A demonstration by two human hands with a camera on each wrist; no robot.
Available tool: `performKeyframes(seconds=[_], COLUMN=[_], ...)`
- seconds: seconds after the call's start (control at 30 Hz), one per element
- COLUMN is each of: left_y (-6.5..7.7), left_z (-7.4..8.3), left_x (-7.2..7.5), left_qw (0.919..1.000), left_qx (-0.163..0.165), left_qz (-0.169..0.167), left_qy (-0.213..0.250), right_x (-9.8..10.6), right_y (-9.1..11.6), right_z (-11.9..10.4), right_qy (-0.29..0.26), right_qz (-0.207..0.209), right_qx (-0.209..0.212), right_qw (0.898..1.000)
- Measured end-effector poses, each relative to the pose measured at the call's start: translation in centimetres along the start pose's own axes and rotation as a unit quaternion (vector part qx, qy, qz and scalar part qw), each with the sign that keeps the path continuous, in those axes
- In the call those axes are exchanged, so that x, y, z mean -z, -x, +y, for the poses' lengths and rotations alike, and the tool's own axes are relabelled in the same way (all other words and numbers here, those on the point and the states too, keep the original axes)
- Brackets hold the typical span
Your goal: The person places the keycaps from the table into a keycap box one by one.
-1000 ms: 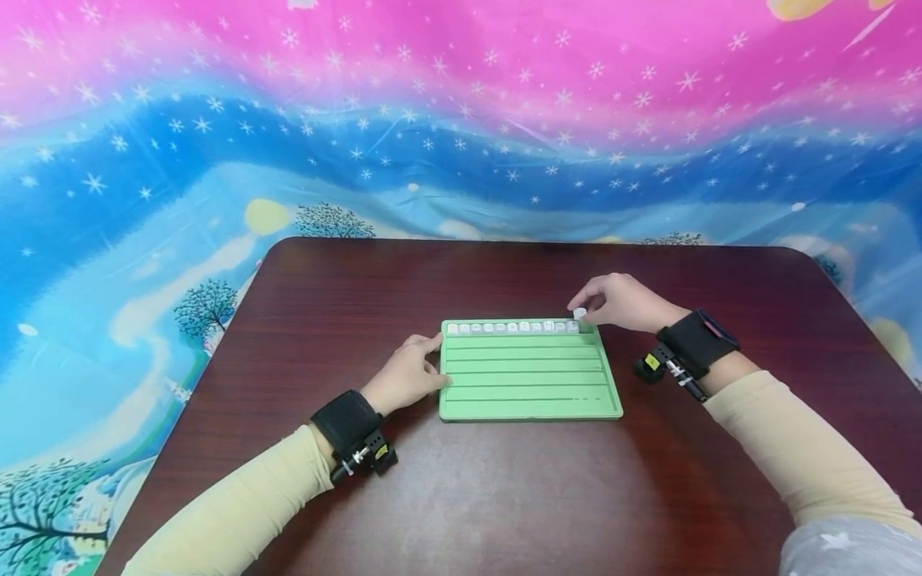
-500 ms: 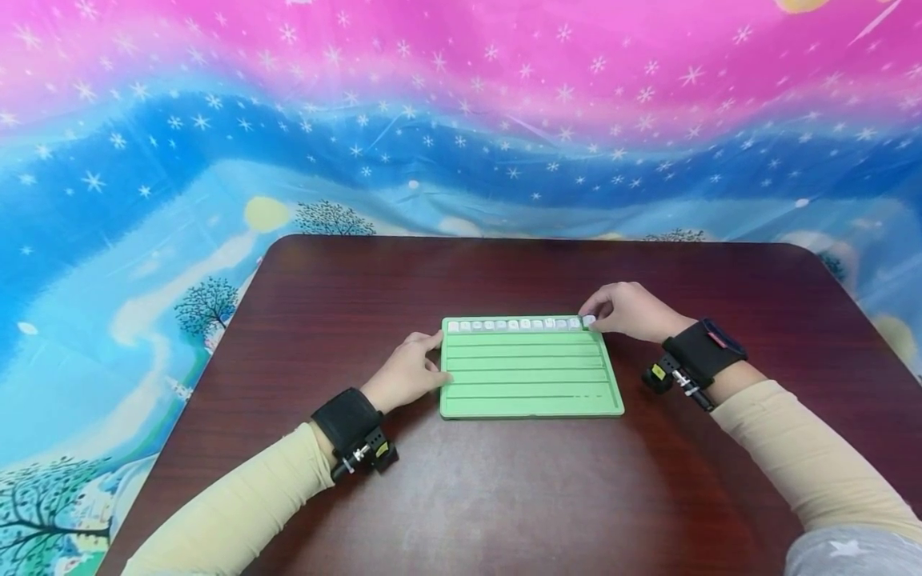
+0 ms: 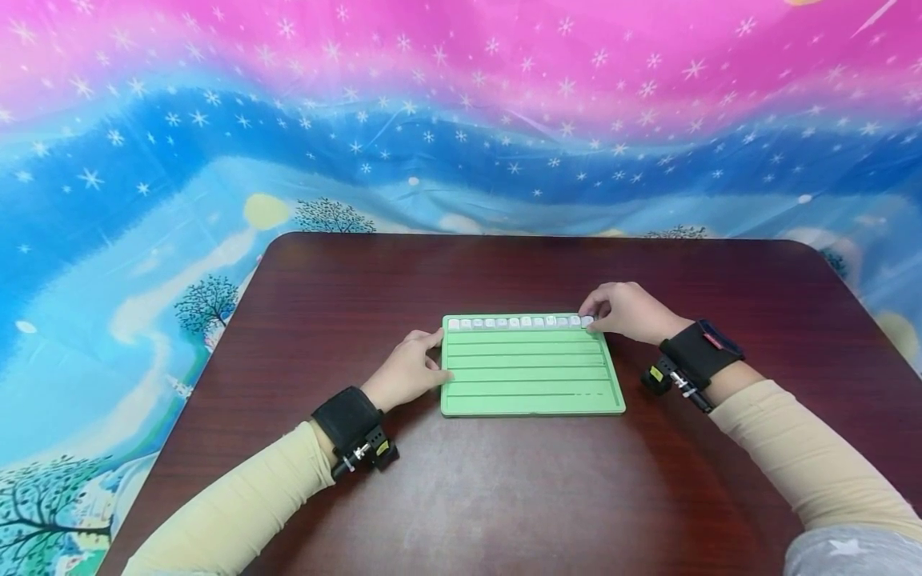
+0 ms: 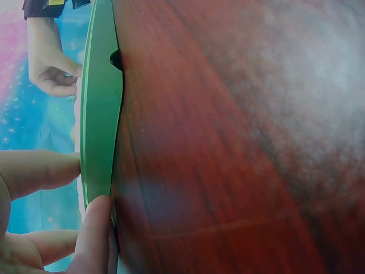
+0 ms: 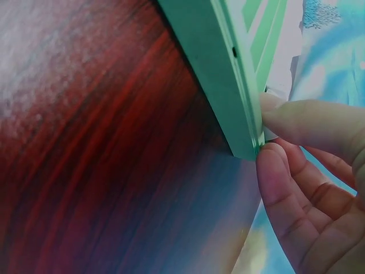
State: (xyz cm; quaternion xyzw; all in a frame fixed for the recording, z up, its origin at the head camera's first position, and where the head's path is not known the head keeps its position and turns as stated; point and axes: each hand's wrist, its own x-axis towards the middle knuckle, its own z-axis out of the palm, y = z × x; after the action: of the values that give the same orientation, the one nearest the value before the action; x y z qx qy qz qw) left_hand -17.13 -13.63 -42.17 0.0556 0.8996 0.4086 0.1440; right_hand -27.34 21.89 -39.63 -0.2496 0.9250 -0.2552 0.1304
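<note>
A light green keyboard [image 3: 526, 356] lies flat on the table, its face marked by several grooves running across. Along its far edge stands a row of white keycaps [image 3: 514, 324]. My left hand [image 3: 405, 370] holds the keyboard's left edge between thumb and fingers; the left wrist view shows fingertips on its green side [image 4: 101, 120]. At the far right corner, my right hand [image 3: 628, 312] pinches the last white keycap [image 3: 587, 322] at the row's end, level with its neighbours. In the right wrist view, thumb and index finger are right at the keyboard's corner, partly hiding that keycap.
The dark red-brown wooden table [image 3: 504, 496] extends around the keyboard on all sides. Behind it hangs a pink and blue cloth [image 3: 461, 120] with snowflakes and trees. A black strap with a small camera sits on each wrist.
My right hand has moved slightly right and lowered the keycap from above the row into the gap at its right end. The left hand has stayed at the keyboard's left edge.
</note>
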Motion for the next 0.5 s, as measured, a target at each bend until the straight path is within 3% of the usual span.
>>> performKeyframes(seconds=[0.5], left_y=[-0.03], left_z=[0.08], left_x=[0.09], left_qw=[1.0], left_qx=[0.003], left_qz=[-0.001], left_qy=[-0.004], right_x=[0.04], right_y=[0.0], right_z=[0.06], right_qy=[0.005], right_qz=[0.0], right_qx=[-0.001], right_qw=[1.0])
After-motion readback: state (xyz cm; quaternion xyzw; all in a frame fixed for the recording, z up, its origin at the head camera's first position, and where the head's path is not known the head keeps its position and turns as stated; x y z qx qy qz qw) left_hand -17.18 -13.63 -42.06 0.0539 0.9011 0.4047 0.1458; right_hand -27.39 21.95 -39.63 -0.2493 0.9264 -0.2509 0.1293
